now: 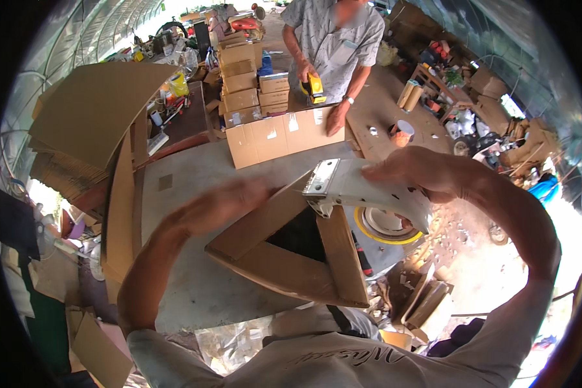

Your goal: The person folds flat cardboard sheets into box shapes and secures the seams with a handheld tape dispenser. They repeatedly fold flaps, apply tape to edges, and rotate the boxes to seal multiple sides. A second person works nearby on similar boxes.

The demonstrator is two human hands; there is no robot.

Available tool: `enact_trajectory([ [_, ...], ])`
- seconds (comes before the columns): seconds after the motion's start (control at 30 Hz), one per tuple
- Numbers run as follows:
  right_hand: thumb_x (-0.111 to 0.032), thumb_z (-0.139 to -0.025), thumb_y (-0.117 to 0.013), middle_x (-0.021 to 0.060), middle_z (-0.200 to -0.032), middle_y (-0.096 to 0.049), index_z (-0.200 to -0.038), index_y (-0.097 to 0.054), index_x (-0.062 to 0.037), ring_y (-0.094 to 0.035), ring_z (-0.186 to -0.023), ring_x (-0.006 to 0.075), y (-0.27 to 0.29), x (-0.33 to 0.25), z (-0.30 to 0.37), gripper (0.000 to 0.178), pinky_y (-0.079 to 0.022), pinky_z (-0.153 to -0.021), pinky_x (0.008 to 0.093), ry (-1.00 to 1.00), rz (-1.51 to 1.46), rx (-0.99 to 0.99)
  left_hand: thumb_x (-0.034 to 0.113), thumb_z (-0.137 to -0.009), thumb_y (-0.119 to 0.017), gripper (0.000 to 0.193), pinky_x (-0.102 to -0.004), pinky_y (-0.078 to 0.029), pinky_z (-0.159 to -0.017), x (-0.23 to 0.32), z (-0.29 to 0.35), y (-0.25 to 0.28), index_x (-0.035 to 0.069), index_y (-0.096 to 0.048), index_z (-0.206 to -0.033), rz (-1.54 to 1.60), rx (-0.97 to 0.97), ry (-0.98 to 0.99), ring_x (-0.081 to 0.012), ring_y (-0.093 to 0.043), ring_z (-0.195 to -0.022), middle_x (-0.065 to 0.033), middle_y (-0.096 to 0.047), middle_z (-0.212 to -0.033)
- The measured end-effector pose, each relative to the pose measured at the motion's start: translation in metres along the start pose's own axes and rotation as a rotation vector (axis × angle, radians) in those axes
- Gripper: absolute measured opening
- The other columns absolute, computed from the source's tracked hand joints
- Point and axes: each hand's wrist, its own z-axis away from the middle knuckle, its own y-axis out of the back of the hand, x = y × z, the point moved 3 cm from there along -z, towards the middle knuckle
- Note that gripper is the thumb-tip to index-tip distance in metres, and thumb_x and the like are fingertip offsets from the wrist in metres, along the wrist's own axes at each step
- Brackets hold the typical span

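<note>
My right hand (427, 173) is wrapped round a pale tape dispenser (375, 184) with a toothed metal plate at its front. The dispenser sits over the upper edge of a brown cardboard box (284, 271), which is tilted on the table before me. A dark gap shows between the box's flaps. A yellow-rimmed tape roll (368, 227) shows beneath the dispenser. Beside the box's upper left edge is my left hand (229, 199), its fingers smeared by motion; whether it touches the cardboard is unclear.
Across the grey table (181, 258), another person (339, 55) holds a yellow tape dispenser (314, 87) over a long carton (284, 137). Stacked small boxes (239, 81) stand behind. Large cardboard sheets (100, 123) rise at left. A red-and-black handled tool (363, 260) lies near my box.
</note>
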Motion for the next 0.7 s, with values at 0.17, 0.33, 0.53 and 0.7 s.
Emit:
enact_trajectory([
  [0.17,-0.046,-0.102,-0.062,0.0138,-0.110,-0.071,-0.134,-0.062,-0.0001,-0.072,-0.085,0.0207,0.001,0.005,-0.004,0.056,-0.063,-0.064,0.0408,0.100,0.095,-0.089,0.048,-0.109,-0.047,0.064,-0.0435,-0.038,-0.117,0.049,0.011,-0.040,-0.002,-0.049,-0.149,-0.770,0.226,0.383,-0.0340,-0.051,-0.140,-0.0207,-0.053,-0.152],
  [0.33,-0.049,-0.101,-0.061,0.0163,-0.129,-0.067,-0.140,-0.060,-0.0025,-0.068,-0.109,0.0233,0.012,0.020,-0.012,0.061,-0.057,-0.088,0.0437,0.231,0.141,-0.096,0.057,-0.094,-0.064,0.084,-0.0531,-0.038,-0.112,0.077,0.007,-0.133,-0.013,-0.049,-0.138,-1.165,0.596,0.250,-0.0465,-0.052,-0.134,-0.0350,-0.052,-0.143],
  [0.53,-0.047,-0.099,-0.064,0.0142,-0.129,-0.066,-0.137,-0.060,-0.0056,-0.064,-0.115,0.0262,0.017,0.041,-0.016,0.056,-0.050,-0.098,0.0445,0.338,-0.031,-0.225,0.058,-0.071,-0.081,0.121,-0.0571,-0.015,-0.125,0.054,-0.023,-0.186,-0.019,-0.030,-0.149,-1.275,0.894,0.176,-0.0481,-0.029,-0.149,-0.0369,-0.035,-0.155],
  [0.7,-0.047,-0.098,-0.066,0.0114,-0.115,-0.070,-0.127,-0.067,-0.0047,-0.065,-0.101,0.0236,0.028,0.085,-0.010,0.052,-0.051,-0.087,0.0423,0.333,-0.071,-0.161,0.036,-0.069,-0.081,0.107,-0.0523,-0.019,-0.126,0.060,-0.029,-0.184,-0.004,-0.035,-0.157,-1.276,0.896,0.213,-0.0440,-0.030,-0.151,-0.0286,-0.036,-0.160],
])
